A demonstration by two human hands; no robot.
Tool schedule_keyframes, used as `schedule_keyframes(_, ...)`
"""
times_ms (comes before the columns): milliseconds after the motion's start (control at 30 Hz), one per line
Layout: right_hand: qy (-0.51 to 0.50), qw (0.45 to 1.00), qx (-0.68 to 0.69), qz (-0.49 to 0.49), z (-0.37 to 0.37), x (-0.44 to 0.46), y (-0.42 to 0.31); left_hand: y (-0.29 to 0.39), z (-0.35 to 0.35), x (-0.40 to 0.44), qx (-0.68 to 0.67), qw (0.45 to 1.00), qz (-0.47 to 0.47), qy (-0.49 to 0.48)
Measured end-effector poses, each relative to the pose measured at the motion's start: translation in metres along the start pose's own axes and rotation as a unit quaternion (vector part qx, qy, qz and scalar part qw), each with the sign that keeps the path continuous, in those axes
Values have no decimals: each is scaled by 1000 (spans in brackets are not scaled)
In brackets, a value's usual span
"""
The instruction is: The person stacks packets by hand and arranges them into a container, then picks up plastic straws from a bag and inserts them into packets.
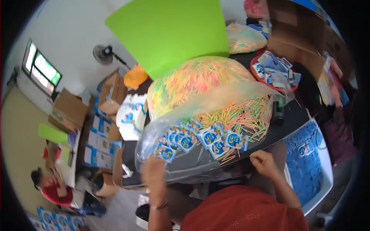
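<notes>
My left hand (153,173) is smeared by motion at the table's front edge, just below the blue-and-white printed packets (165,153); its fingers cannot be read. My right hand (265,161) is curled closed near the front edge, right of the other packets (236,141). Anything inside its fingers is hidden. Between and beyond the hands, loose pastel sticks (231,120) in pink, green, yellow and orange spill from a big clear plastic bag (200,77). A few sticks (228,157) lie close to the edge, left of my right hand.
A red basket (257,78) of packets stands at the back right. Below the table's right side sits a white tub (327,181) with blue contents. A green board (169,34) rises behind the bag. Cartons (112,92) and a seated person in red (58,196) are at left.
</notes>
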State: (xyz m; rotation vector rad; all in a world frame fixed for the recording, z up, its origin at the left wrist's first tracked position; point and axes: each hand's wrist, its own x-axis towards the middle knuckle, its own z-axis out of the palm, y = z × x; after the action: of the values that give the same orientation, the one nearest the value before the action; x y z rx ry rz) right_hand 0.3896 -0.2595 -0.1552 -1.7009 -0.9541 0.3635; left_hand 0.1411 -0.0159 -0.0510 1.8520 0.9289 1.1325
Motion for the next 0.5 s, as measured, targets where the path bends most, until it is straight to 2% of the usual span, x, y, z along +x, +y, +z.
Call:
schedule_keyframes(33,-14,991,-107,-84,4,3,6,-47,15,-17,145,979,74,-122)
schedule_keyframes(100,-67,992,-96,-47,16,12,16,-70,31,-33,243,920,243,-187)
schedule_keyframes(133,-40,984,-140,-99,27,20,16,-80,32,-37,253,926,217,-179)
schedule_keyframes(167,-11,971,-181,-155,38,28,15,-88,32,-39,174,975,46,-127)
schedule_keyframes(200,-38,963,-186,-190,52,38,16,-100,31,-39,85,987,-118,-63)
schedule_keyframes(233,-60,953,-190,-228,65,52,13,-124,25,-34,192,978,-68,-36)
schedule_keyframes(267,-92,937,-204,-269,79,64,4,-137,22,-29,196,977,-80,-19)
schedule_keyframes(333,-151,927,-157,-306,113,84,-2,-154,13,-18,341,938,-57,22)
schedule_keyframes(367,-174,930,-129,-297,130,94,-12,-157,9,-8,344,936,-63,31)
schedule_keyframes(433,-174,917,-160,-323,163,117,-22,-162,2,14,364,915,-171,41)
schedule_keyframes(500,-220,919,-155,-287,194,130,-29,-169,-4,26,375,906,-183,73)
